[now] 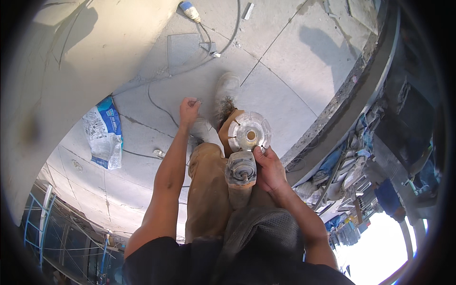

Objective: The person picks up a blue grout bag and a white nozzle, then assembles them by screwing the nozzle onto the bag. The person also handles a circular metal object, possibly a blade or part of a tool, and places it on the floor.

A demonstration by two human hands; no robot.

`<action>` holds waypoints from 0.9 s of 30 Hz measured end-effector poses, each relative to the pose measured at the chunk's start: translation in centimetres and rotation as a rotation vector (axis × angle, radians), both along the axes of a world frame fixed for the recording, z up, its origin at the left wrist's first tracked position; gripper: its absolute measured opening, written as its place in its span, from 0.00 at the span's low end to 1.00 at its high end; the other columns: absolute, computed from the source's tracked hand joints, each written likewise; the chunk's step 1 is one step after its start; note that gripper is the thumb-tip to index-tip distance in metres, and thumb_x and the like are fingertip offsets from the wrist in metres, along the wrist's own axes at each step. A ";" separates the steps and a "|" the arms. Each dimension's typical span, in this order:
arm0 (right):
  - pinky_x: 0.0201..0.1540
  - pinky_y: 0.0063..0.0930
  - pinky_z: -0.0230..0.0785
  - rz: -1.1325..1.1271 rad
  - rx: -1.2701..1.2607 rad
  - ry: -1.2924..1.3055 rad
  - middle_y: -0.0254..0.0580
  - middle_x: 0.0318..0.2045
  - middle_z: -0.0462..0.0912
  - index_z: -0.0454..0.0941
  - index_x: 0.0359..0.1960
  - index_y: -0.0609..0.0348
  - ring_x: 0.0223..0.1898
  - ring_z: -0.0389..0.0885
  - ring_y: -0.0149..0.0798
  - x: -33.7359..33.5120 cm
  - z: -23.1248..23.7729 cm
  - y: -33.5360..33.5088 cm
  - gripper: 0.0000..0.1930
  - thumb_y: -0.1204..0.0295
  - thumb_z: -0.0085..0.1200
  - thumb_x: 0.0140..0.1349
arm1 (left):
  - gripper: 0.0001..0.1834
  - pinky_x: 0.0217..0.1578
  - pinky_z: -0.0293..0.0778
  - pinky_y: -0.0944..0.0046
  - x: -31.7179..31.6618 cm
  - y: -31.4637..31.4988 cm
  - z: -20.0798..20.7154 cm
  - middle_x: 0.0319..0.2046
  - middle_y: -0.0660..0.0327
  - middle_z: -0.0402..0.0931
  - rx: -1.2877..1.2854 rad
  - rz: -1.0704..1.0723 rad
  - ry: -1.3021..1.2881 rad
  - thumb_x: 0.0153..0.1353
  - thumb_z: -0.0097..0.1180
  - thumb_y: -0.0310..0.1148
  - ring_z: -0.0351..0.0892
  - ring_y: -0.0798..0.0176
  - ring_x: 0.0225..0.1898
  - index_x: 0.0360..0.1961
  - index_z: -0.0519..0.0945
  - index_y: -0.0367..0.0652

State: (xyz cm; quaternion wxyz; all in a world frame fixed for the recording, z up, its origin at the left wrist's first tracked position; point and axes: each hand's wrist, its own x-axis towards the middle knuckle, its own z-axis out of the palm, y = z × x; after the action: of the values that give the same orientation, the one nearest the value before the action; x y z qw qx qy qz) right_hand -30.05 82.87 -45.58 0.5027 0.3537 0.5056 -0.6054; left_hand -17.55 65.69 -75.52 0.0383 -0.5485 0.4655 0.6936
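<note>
My right hand (271, 170) grips the lower rim of a round metal cutting disc (235, 129), thumb on its upper face. The disc has narrow slots at its edge and a hole in the middle. Just below it, an angle grinder (241, 172) rests between my thighs, with its bare spindle facing up. The grinder's head is close beside my right hand; whether they touch I cannot tell. My left hand (189, 112) is out ahead of my left knee, fingers closed in a pinch around something small that I cannot make out.
A blue and white printed bag (107, 133) lies at the left. Cables (161, 105) run over the concrete floor, with a blue and white plug connector (190, 11) at the far side. A curved ledge (342, 109) borders the right, with piled clutter beyond. Blue metal framing (40, 223) stands lower left.
</note>
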 end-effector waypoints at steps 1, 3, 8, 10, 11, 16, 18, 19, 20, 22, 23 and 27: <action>0.55 0.38 0.70 0.021 0.015 0.025 0.49 0.55 0.74 0.61 0.62 0.61 0.53 0.76 0.41 -0.1 -0.1 -0.4 0.22 0.65 0.44 0.72 | 0.09 0.24 0.72 0.69 -1.2 -0.8 2.9 0.31 0.61 0.78 0.010 0.032 0.069 0.58 0.62 0.28 0.74 0.71 0.27 0.38 0.77 0.37; 0.59 0.34 0.65 -0.052 -0.025 -0.034 0.43 0.53 0.75 0.63 0.61 0.63 0.54 0.73 0.37 -0.5 0.0 -1.0 0.19 0.70 0.43 0.72 | 0.08 0.25 0.72 0.72 -2.9 -2.4 8.5 0.31 0.63 0.79 0.031 0.085 0.206 0.59 0.61 0.26 0.73 0.74 0.27 0.40 0.79 0.41; 0.56 0.35 0.69 -0.096 -0.086 -0.097 0.43 0.51 0.76 0.66 0.58 0.64 0.51 0.75 0.38 -1.0 -0.9 -2.0 0.16 0.69 0.42 0.73 | 0.10 0.25 0.74 0.68 -4.3 -5.2 21.4 0.32 0.54 0.82 -0.672 -0.289 0.416 0.57 0.62 0.21 0.78 0.67 0.25 0.40 0.78 0.37; 0.55 0.35 0.70 -0.098 -0.105 -0.097 0.44 0.51 0.76 0.65 0.58 0.63 0.50 0.76 0.38 -0.6 -1.5 -2.2 0.16 0.70 0.40 0.73 | 0.11 0.27 0.76 0.67 -4.0 -5.7 24.9 0.32 0.52 0.82 -0.983 -0.468 0.535 0.54 0.63 0.19 0.80 0.63 0.27 0.39 0.78 0.38; 0.55 0.37 0.71 -0.112 -0.119 -0.106 0.44 0.50 0.76 0.66 0.58 0.63 0.49 0.77 0.39 -0.3 -2.0 -2.1 0.16 0.69 0.40 0.73 | 0.11 0.28 0.77 0.66 -4.0 -5.8 26.1 0.32 0.50 0.82 -1.034 -0.510 0.578 0.53 0.64 0.18 0.82 0.60 0.28 0.39 0.78 0.38; 0.51 0.36 0.74 -0.141 -0.150 -0.216 0.43 0.48 0.77 0.66 0.57 0.62 0.47 0.79 0.37 0.5 -2.1 -2.4 0.15 0.68 0.40 0.73 | 0.13 0.30 0.79 0.64 -3.6 -5.0 31.3 0.34 0.48 0.82 -1.010 -0.592 0.564 0.52 0.63 0.16 0.84 0.55 0.32 0.38 0.78 0.38; 0.51 0.35 0.74 -0.153 -0.164 -0.230 0.41 0.47 0.78 0.67 0.57 0.62 0.46 0.79 0.36 1.0 -2.0 -2.4 0.15 0.69 0.42 0.73 | 0.14 0.31 0.79 0.64 -3.2 -4.2 32.5 0.34 0.48 0.82 -0.962 -0.613 0.534 0.52 0.62 0.15 0.85 0.55 0.33 0.39 0.77 0.38; 0.50 0.35 0.74 -0.156 -0.170 -0.216 0.41 0.47 0.78 0.67 0.56 0.62 0.45 0.79 0.36 1.4 -2.3 -2.4 0.15 0.68 0.42 0.72 | 0.14 0.31 0.79 0.65 -3.1 -4.0 32.9 0.34 0.48 0.82 -0.939 -0.622 0.531 0.52 0.63 0.15 0.85 0.55 0.33 0.39 0.77 0.38; 0.49 0.35 0.74 -0.160 -0.175 -0.202 0.41 0.46 0.78 0.68 0.55 0.62 0.45 0.80 0.36 1.8 -2.5 -2.3 0.15 0.68 0.43 0.72 | 0.14 0.32 0.79 0.65 -3.1 -3.8 33.2 0.35 0.47 0.82 -0.916 -0.630 0.528 0.51 0.63 0.15 0.85 0.55 0.34 0.39 0.77 0.38; 0.49 0.34 0.74 -0.148 -0.151 -0.212 0.41 0.46 0.79 0.68 0.55 0.62 0.45 0.80 0.35 1.4 -1.8 -2.9 0.15 0.67 0.43 0.72 | 0.14 0.31 0.79 0.65 -3.2 -3.4 34.2 0.35 0.48 0.82 -0.886 -0.624 0.523 0.52 0.62 0.15 0.85 0.56 0.34 0.40 0.77 0.38; 0.49 0.34 0.74 -0.143 -0.138 -0.217 0.41 0.45 0.79 0.69 0.54 0.62 0.45 0.80 0.35 1.4 -1.4 -3.2 0.15 0.67 0.44 0.72 | 0.13 0.30 0.78 0.66 -3.3 -3.2 34.7 0.34 0.50 0.82 -0.880 -0.613 0.522 0.53 0.62 0.16 0.84 0.58 0.32 0.40 0.77 0.38; 0.48 0.36 0.75 -0.118 -0.083 -0.226 0.42 0.45 0.79 0.69 0.55 0.59 0.45 0.80 0.37 1.6 -1.1 -3.6 0.16 0.66 0.46 0.70 | 0.08 0.24 0.73 0.71 -4.0 -2.2 36.8 0.32 0.58 0.81 -0.289 -0.312 0.187 0.60 0.60 0.22 0.78 0.68 0.25 0.40 0.77 0.39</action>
State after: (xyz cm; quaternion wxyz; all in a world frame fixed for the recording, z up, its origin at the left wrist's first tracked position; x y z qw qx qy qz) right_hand -28.45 79.25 -46.66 0.5343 0.4277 0.3985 -0.6106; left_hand -21.52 63.50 -38.70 0.0228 -0.4030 0.6406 0.6533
